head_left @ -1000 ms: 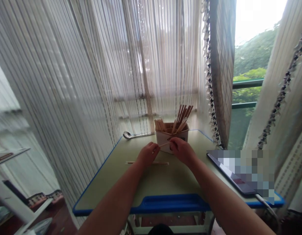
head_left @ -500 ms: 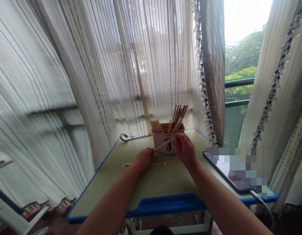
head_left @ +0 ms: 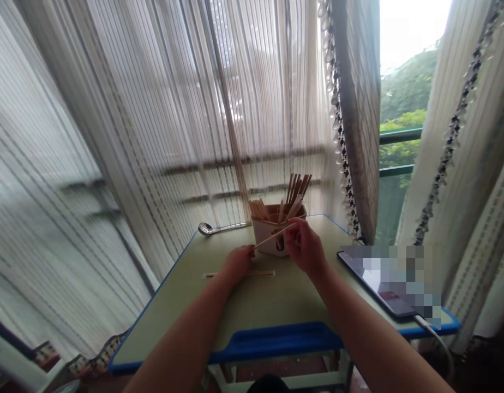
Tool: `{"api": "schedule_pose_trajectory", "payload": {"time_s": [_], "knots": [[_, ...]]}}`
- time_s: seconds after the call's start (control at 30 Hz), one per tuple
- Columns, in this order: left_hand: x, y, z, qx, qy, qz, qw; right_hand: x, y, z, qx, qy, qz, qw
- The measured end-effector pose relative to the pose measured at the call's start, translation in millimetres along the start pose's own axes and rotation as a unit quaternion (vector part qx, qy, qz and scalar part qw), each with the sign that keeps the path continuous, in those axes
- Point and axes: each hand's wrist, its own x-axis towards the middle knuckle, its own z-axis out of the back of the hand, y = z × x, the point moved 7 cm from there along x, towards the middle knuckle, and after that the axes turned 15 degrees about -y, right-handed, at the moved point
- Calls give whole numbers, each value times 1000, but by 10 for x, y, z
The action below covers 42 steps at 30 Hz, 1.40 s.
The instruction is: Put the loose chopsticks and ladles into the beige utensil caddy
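Observation:
A thin pale wooden chopstick (head_left: 270, 237) slants up to the right between my two hands. My left hand (head_left: 238, 262) pinches its lower end just above the table. The upper end is at the fingertips of my right hand (head_left: 306, 245), whose fingers are curled closed on it. Right behind stands a white chopstick holder (head_left: 260, 234) with a brown inside, partly covered by my right hand. Dark chopsticks (head_left: 298, 188) and pale sticks (head_left: 259, 209) rise from it. Under my left wrist a chopstick in a clear wrapper (head_left: 262, 273) lies flat, its middle hidden.
The pale green table (head_left: 174, 305) has a blue rim and a blue front tray (head_left: 280, 339). A slotted metal spoon (head_left: 205, 229) lies at the back left. To the right is a tablet (head_left: 370, 281) with a white cable (head_left: 434, 333). Sheer curtains (head_left: 174, 109) hang behind.
The view has shifted slightly. My right hand has moved a little up and left along the stick, its fingers rearranged. My left hand stays almost still, and both keep hold of the chopstick.

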Motion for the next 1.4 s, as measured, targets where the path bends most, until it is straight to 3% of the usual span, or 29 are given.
{"api": "schedule_pose_trajectory", "payload": {"time_s": [0.13,0.3,0.53,1.0,1.27,1.4], "knots": [[-1,23,-1,-9,2,1,1000,-36,-33,-72,6,23,-25,999],[-1,0,22,-16,4,6,1000,-42,2,-34,8,-10,-2,1000],[9,17,64,1,-22,22,1000,-40,25,207,-15,-139,37,989],[-19,-27,66,-1,-24,13,1000,8,-41,389,65,-271,17,960],[-91,-227,93,-63,16,-50,997,102,-9,498,7,-286,-6,958],[-98,-257,147,-74,2,-53,996,75,-64,476,-11,-266,-13,964]]}}
